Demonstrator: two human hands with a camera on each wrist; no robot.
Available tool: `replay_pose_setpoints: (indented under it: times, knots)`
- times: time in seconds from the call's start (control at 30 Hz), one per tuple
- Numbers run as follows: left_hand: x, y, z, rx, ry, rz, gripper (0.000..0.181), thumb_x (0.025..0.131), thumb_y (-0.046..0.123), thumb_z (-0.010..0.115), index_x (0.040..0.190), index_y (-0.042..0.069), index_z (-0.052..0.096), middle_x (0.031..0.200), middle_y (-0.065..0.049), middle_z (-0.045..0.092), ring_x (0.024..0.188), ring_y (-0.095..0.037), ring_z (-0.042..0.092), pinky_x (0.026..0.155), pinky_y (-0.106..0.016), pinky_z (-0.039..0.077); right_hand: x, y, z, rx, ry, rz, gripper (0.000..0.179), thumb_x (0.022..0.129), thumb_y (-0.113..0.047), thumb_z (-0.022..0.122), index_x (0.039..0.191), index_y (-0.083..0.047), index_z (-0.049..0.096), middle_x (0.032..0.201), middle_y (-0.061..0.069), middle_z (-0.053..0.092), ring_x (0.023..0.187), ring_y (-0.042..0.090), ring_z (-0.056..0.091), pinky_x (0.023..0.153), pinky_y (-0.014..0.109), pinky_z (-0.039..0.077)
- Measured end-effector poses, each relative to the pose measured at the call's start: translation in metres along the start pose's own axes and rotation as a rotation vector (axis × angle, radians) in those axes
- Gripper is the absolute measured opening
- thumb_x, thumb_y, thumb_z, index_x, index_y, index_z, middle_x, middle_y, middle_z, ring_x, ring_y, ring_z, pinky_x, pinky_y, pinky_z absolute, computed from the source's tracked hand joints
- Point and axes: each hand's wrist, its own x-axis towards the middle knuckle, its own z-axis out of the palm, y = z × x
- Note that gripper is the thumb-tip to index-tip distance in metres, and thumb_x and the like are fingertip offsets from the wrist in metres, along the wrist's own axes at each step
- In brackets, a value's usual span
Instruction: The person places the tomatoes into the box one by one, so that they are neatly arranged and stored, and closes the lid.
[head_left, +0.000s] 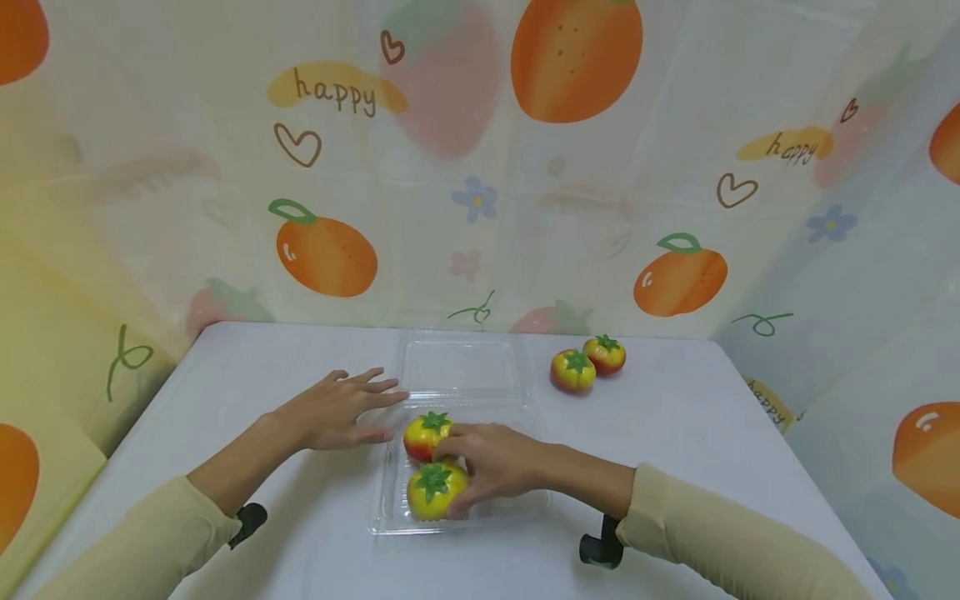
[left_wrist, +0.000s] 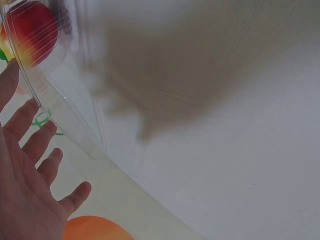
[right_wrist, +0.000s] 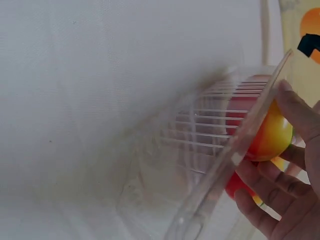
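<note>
A clear plastic clamshell box (head_left: 510, 512) lies with its lid (head_left: 461, 367) folded back, away from me. Two yellow-and-red tomatoes with green star-shaped tops sit along its left side, a far tomato (head_left: 422, 440) and a near tomato (head_left: 431, 500). My right hand (head_left: 498, 461) reaches over the box from the right and grips the near tomato between thumb and fingers; its fingers also come up against the far one. In the right wrist view, that held tomato (right_wrist: 272, 132) shows behind the box wall. My left hand (head_left: 341, 414) is spread, fingertips at the box's left edge.
Two more tomatoes stand close together at the back right of the white table (head_left: 637, 433), a front one (head_left: 572, 372) and a rear one (head_left: 606, 357). A fruit-print curtain (head_left: 480, 242) hangs behind the table and at both sides.
</note>
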Motion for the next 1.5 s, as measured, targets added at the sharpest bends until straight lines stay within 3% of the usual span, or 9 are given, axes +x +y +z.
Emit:
replay_pose_setpoints:
  times: [0.47,0.8,1.03,1.37,1.5]
  knots:
    - [0.003,0.000,0.001,0.009,-0.015,0.002,0.059,0.093,0.050,0.062,0.142,0.018,0.057,0.146,-0.010,0.054,0.140,-0.040,0.039,0.103,-0.071,0.035,0.009,-0.008,0.011,-0.123,0.036,0.049,0.064,0.079,-0.057,0.077,0.128,-0.018,0.066,0.120,-0.005,0.066,0.100,0.004,0.060,0.091,0.026,0.052]
    - [0.003,0.001,0.001,0.021,-0.010,0.003,0.059,0.093,0.051,0.062,0.142,0.018,0.058,0.145,-0.010,0.054,0.140,-0.040,0.040,0.103,-0.070,0.036,0.015,-0.013,0.011,-0.162,0.059,0.052,0.064,0.078,-0.062,0.076,0.124,-0.019,0.067,0.113,-0.007,0.067,0.090,0.001,0.058,0.082,0.021,0.051]
    - [0.004,0.002,0.000,0.030,-0.005,0.013,0.060,0.093,0.051,0.061,0.141,0.017,0.058,0.145,-0.010,0.054,0.140,-0.040,0.040,0.102,-0.070,0.036,0.015,-0.015,0.010,-0.131,0.046,0.062,0.063,0.078,-0.060,0.076,0.124,-0.019,0.067,0.115,-0.008,0.068,0.091,0.001,0.059,0.085,0.022,0.052]
    - [0.005,0.002,0.000,0.026,-0.014,0.004,0.059,0.093,0.051,0.062,0.141,0.018,0.058,0.145,-0.010,0.054,0.140,-0.041,0.040,0.102,-0.071,0.035,0.006,-0.006,0.008,-0.058,0.043,0.057,0.066,0.080,-0.060,0.075,0.131,-0.019,0.064,0.125,-0.008,0.065,0.106,0.004,0.060,0.094,0.029,0.051]
    - [0.004,0.002,0.000,0.013,-0.020,-0.002,0.060,0.092,0.052,0.062,0.142,0.017,0.058,0.146,-0.010,0.054,0.140,-0.041,0.039,0.103,-0.071,0.034,-0.004,0.000,0.001,0.022,0.046,0.072,0.063,0.080,-0.057,0.076,0.130,-0.019,0.065,0.120,-0.007,0.067,0.098,0.005,0.062,0.085,0.021,0.052]
